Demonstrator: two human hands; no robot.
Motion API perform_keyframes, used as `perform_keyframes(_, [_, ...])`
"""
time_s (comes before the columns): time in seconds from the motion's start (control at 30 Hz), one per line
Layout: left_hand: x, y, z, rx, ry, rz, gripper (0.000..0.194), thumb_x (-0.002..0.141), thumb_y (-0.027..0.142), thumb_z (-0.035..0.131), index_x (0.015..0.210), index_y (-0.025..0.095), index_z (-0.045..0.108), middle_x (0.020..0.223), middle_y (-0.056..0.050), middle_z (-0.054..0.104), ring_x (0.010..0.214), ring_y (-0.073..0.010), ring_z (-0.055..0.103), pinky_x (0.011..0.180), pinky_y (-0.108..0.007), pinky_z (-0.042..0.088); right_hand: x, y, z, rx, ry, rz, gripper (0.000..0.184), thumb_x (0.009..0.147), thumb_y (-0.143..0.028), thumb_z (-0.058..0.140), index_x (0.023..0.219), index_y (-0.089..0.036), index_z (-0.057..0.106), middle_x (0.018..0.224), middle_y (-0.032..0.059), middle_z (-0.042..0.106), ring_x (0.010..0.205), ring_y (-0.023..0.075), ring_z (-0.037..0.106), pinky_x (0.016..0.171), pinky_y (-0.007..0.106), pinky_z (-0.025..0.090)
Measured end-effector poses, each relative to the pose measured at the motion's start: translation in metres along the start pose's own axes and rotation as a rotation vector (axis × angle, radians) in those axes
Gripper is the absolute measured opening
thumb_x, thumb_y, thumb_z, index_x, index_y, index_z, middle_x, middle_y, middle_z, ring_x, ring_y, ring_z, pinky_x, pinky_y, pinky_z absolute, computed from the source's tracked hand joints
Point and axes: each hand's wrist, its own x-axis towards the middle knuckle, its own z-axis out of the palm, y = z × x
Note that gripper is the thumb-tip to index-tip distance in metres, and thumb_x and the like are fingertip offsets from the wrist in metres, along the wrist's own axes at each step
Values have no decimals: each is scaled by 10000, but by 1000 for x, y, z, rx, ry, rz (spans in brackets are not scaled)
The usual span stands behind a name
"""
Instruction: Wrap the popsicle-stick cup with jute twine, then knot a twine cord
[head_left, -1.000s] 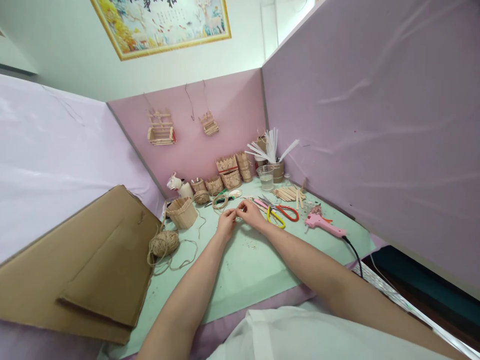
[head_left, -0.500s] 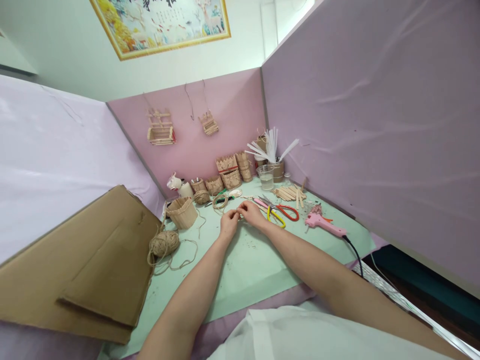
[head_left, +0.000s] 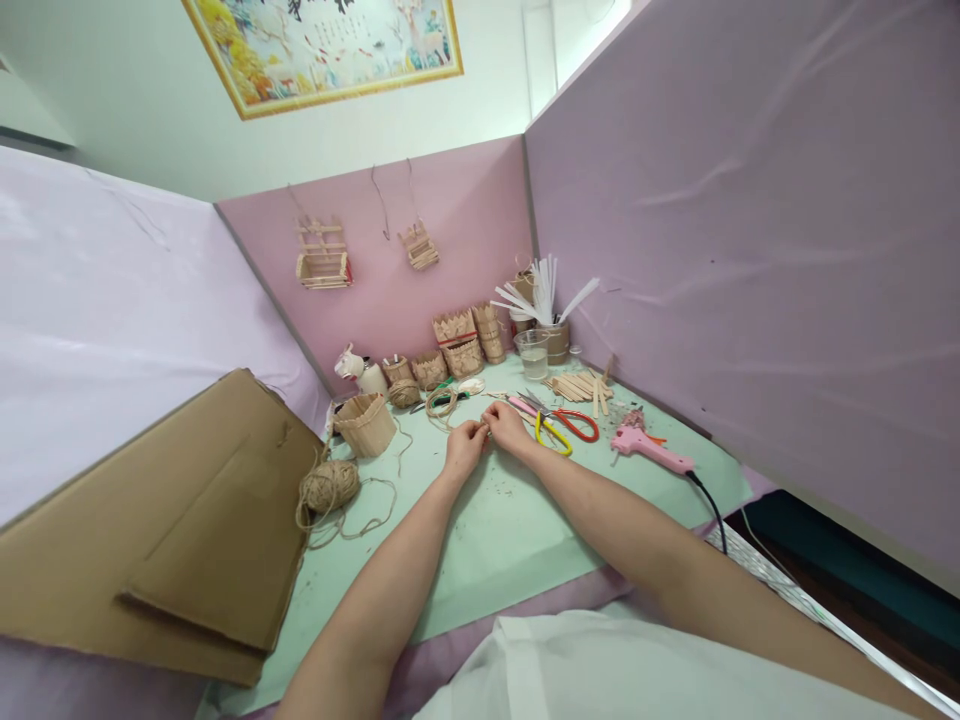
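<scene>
L hand [head_left: 463, 450] & R hand [head_left: 507, 428] meet at the fingertips over the green tabletop [head_left: 517, 540]. Fingers on both are curled in; can't tell what, if anything, they grasp. Any small pc. there is hidden btwn the tips, so its long axis is unclear & neither hand is clearly nearer. Yellow-handled scissors [head_left: 538, 431] lie just R of R hand; twine coil [head_left: 430, 404] is beyond L hand, slightly L.

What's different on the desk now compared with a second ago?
The left hand and right hand have shifted slightly to the right, fingertips still close together. Whatever they may pinch is too small to make out. The twine ball, scissors and pink glue gun stayed put.
</scene>
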Motion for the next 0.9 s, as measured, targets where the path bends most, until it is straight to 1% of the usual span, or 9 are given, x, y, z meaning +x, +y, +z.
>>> perform_keyframes(0.1, [-3, 5, 2, 1, -12, 8, 172, 725, 311, 553, 650, 161, 591, 514, 10, 576, 448, -100, 450, 493, -227, 332, 2, 3, 0, 32, 24, 64, 132, 742, -160, 495, 617, -190, 466, 616, -19, 519, 615, 124, 465, 597, 248, 339])
perform_keyframes(0.3, [-13, 19, 11, 20, -52, 44, 149, 726, 241, 532, 605, 162, 567, 515, 6, 580, 465, -102, 442, 505, -228, 313, 8, 11, -4, 123, 196, 74, 90, 735, -198, 467, 646, -205, 458, 589, -21, 489, 586, 134, 436, 560, 251, 328])
perform_keyframes(0.4, [-15, 23, 13, 61, -69, 61, 140, 725, 210, 515, 606, 159, 569, 530, 5, 582, 482, -104, 445, 520, -230, 309, 9, 9, -4, 168, 232, 115, 70, 721, -209, 458, 652, -208, 449, 592, -19, 487, 577, 138, 427, 552, 254, 334])
perform_keyframes(0.53, [-13, 22, 9, 69, -77, 70, 117, 719, 199, 519, 622, 156, 570, 557, -1, 596, 504, -102, 461, 529, -226, 313, 8, 3, -3, 165, 220, 195, 62, 713, -218, 439, 652, -209, 441, 633, -6, 518, 600, 149, 457, 577, 266, 354])
perform_keyframes(0.6, [-12, 20, 8, 30, -80, 72, 113, 716, 206, 533, 621, 154, 565, 558, -3, 598, 509, -98, 463, 528, -222, 319, 7, 2, -4, 169, 208, 204, 67, 720, -221, 429, 654, -211, 435, 642, -4, 526, 604, 151, 468, 583, 270, 363])
perform_keyframes(0.7, [-10, 16, 12, -104, -101, 44, 127, 725, 238, 552, 640, 145, 569, 553, -5, 593, 478, -84, 443, 504, -215, 321, 7, 3, -8, 203, 170, 147, 75, 738, -251, 437, 673, -213, 436, 604, -19, 506, 580, 143, 462, 569, 263, 371])
perform_keyframes(0.8, [-10, 14, 18, -268, -108, -41, 123, 721, 249, 581, 731, 128, 601, 554, -1, 580, 451, -69, 439, 476, -206, 322, 11, 5, -14, 262, 122, 76, 78, 735, -274, 461, 690, -212, 445, 569, -37, 485, 559, 132, 458, 568, 254, 382])
perform_keyframes(0.9, [-10, 11, 21, -401, -110, -114, 181, 703, 240, 620, 838, 120, 619, 585, 0, 588, 466, -64, 474, 478, -196, 349, 15, 6, -17, 351, 90, 78, 86, 723, -291, 477, 715, -209, 452, 570, -44, 489, 541, 122, 461, 556, 248, 390])
